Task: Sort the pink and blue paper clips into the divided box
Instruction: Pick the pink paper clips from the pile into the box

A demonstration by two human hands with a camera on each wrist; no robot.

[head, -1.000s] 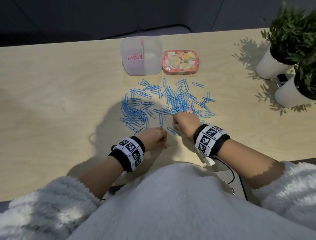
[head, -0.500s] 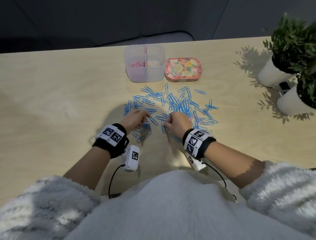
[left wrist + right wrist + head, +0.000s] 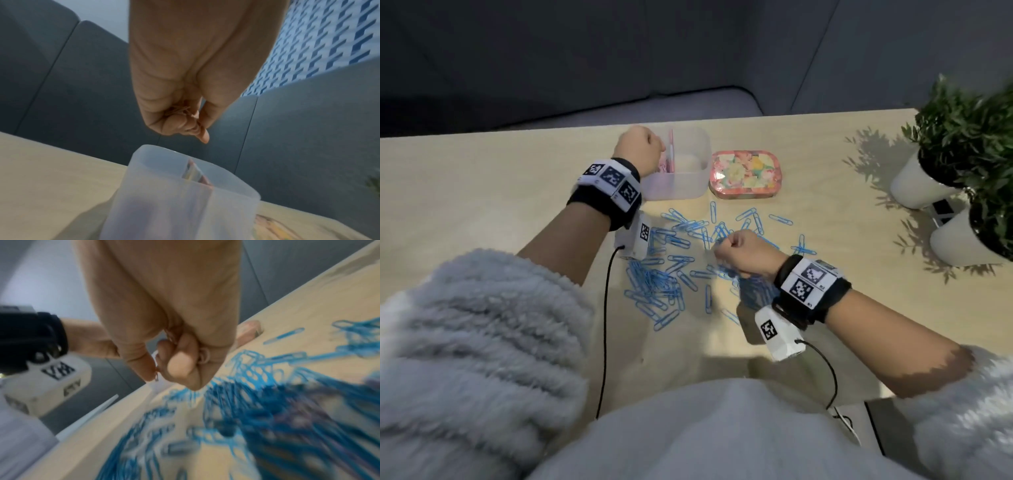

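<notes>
My left hand (image 3: 640,147) hovers as a fist over the left compartment of the translucent divided box (image 3: 688,186). In the left wrist view its curled fingers (image 3: 174,126) hold a small bunch of pink paper clips (image 3: 180,110) just above the box rim (image 3: 156,151). More pink clips (image 3: 664,167) lie in that compartment. My right hand (image 3: 738,250) is a fist just over the blue paper clips (image 3: 654,284) scattered on the table. In the right wrist view, thin pinkish wire (image 3: 170,335) shows between its thumb and curled fingers, above the blurred blue clips (image 3: 267,402).
A floral tin (image 3: 744,174) stands right of the box. Two potted plants in white pots (image 3: 914,185) (image 3: 962,240) occupy the table's right end. Black cables (image 3: 604,325) trail from the wrist cameras toward my body. The table's far edge runs just behind the box.
My left hand left the clip pile and rose forward to above the box's left compartment. My right hand stayed at the pile, still curled.
</notes>
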